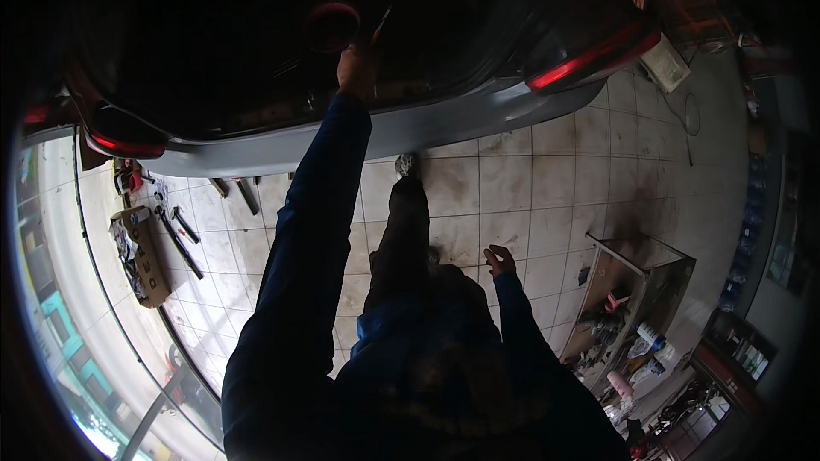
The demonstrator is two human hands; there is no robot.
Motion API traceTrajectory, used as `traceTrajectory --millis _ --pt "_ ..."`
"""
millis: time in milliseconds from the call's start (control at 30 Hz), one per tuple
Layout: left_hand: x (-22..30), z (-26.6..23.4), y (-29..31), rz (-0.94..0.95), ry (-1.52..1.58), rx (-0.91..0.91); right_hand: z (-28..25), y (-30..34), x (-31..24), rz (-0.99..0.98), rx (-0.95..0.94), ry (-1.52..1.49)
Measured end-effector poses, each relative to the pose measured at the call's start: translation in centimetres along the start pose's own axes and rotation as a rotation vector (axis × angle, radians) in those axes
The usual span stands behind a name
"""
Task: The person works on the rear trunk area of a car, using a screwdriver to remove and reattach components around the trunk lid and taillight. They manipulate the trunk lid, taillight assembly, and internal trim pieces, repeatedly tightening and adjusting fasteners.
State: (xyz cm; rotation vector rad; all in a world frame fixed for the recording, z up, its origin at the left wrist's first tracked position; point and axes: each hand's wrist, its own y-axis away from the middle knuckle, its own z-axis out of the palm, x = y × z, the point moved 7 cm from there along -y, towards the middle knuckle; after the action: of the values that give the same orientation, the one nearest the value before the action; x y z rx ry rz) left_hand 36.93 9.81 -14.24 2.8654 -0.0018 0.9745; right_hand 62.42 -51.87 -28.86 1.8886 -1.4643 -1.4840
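My left arm stretches forward into the dark open rear of a grey car [444,129]. At its end my left hand [355,72] is closed, and a thin stick-like tool [382,25] with a lighter tip points up from it. Deep shadow hides the tool's exact kind. Just beyond that hand is a round thing with a dull red rim [333,27]; whether the two touch I cannot tell. My right hand [499,261] hangs low beside my body over the tiled floor, its fingers loosely bent and apart, holding nothing.
Lit red tail lights [589,64] flank the opening. Several dark bar-like tools [179,239] lie on the floor at left, beside a cardboard box [141,258]. A low cabinet [636,269] stands at right, with bottles [651,337] and other items near it.
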Motion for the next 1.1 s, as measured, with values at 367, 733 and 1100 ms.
traceTrajectory --millis 367,733,1100 --pt "-10.0 15.5 -19.7 -0.022 -0.354 -0.259 -1.4 -4.9 -20.8 0.113 -0.012 -0.458" --pt "14.4 4.4 12.1 -0.537 0.896 -0.268 -27.2 -19.5 -50.6 -0.459 0.291 -0.765" --pt "26.5 16.6 17.4 -0.930 1.438 -0.245 -30.9 -30.5 -67.4 -0.609 -0.347 -0.642"
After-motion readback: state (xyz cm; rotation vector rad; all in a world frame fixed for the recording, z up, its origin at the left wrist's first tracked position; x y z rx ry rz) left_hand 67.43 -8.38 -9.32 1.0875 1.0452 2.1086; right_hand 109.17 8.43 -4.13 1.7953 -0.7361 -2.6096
